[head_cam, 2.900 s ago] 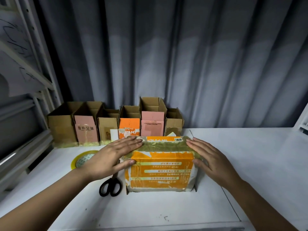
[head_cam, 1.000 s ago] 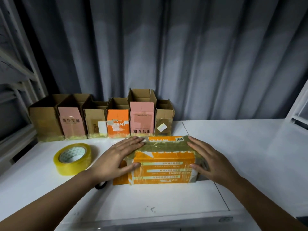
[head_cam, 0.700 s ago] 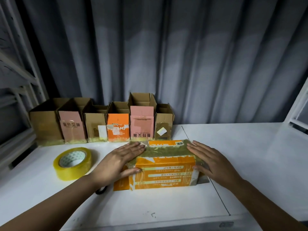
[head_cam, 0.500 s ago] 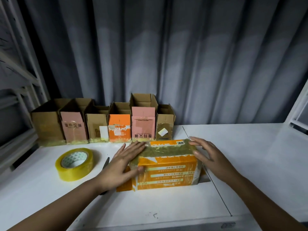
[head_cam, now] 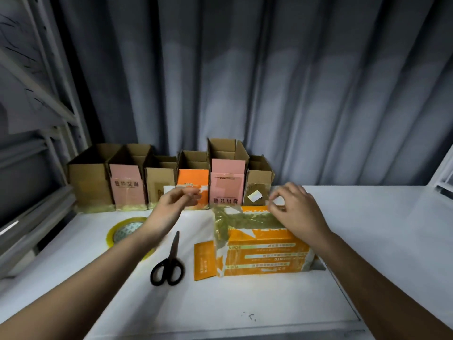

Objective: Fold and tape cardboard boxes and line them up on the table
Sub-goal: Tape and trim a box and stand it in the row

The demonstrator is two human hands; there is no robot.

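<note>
An orange printed cardboard box (head_cam: 264,249) lies on the white table (head_cam: 220,305), its top covered in yellowish tape. An orange flap (head_cam: 204,260) sticks out flat at its left end. My right hand (head_cam: 297,213) is on the far top edge of the box, fingers curled and pinching there by a white label. My left hand (head_cam: 172,204) hovers off the box to the left, fingers loosely bent with nothing seen in them. Several open-topped boxes (head_cam: 169,177) stand in a row along the back.
Black-handled scissors (head_cam: 169,263) lie left of the box. A yellow tape roll (head_cam: 123,233) sits further left, partly behind my left forearm. A metal shelf rack (head_cam: 36,143) stands at the left, and a grey curtain hangs behind the table.
My left hand has lifted off the box and moved left and up, uncovering the scissors. My right hand has slid from the box's right end to its far top edge and curled.
</note>
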